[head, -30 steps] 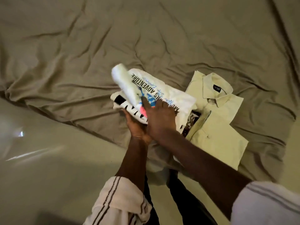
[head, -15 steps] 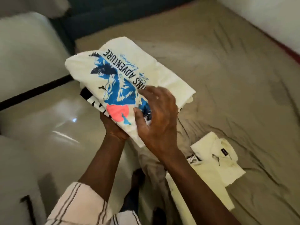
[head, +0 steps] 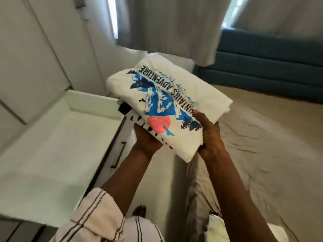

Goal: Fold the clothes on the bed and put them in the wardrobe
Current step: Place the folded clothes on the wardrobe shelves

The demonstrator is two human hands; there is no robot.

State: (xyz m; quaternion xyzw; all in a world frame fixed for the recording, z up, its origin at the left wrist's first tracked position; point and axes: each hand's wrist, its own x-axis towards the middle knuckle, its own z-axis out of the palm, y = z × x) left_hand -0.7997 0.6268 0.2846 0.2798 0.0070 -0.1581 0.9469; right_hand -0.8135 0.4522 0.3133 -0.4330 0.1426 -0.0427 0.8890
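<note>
I hold a stack of folded clothes (head: pixel 183 91) in the air in front of me. On top lies a white T-shirt with a blue mountain print and a pink circle; under it shows a white garment with black letters (head: pixel 138 121). My left hand (head: pixel 146 138) supports the stack from below. My right hand (head: pixel 208 135) grips its near right edge, thumb on top. The bed (head: pixel 262 145) with its beige sheet lies to the right. White wardrobe doors (head: pixel 35 49) stand at the left. A pale yellow folded shirt (head: pixel 216 227) shows at the bottom, on the bed's edge.
A white open drawer or low cabinet top (head: pixel 57 140) with a black handle (head: pixel 118 154) sits at the left beside me. Grey curtains (head: pixel 174 23) hang ahead. A dark blue padded headboard (head: pixel 271 63) runs behind the bed.
I lifted the stack off the bed and turned left with it. My right hand moved from the top of the stack to its right edge. The yellow shirt stayed on the bed.
</note>
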